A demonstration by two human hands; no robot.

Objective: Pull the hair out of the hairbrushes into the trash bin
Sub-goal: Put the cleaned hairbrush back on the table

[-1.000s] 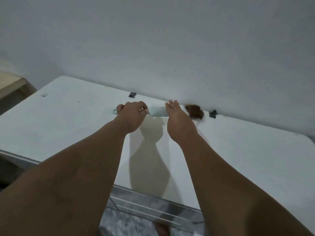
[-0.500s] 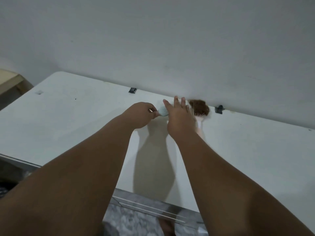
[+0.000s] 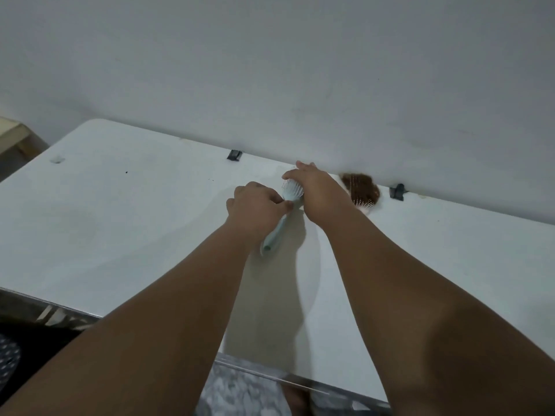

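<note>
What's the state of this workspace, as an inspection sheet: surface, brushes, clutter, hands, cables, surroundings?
Surface: white table, a few dark specks.
Job's things: blue hairbrush in hand; second hairbrush, clogged with brown hair, lies against the wall; trash bin not seen.
Clutter: black clips at the table's far edge.
Grips: left grip holds the blue hairbrush's neck; right grip covers its head, pinch unclear.
Cables: nothing seen.
Surroundings: grey wall behind; wooden furniture at left.
</note>
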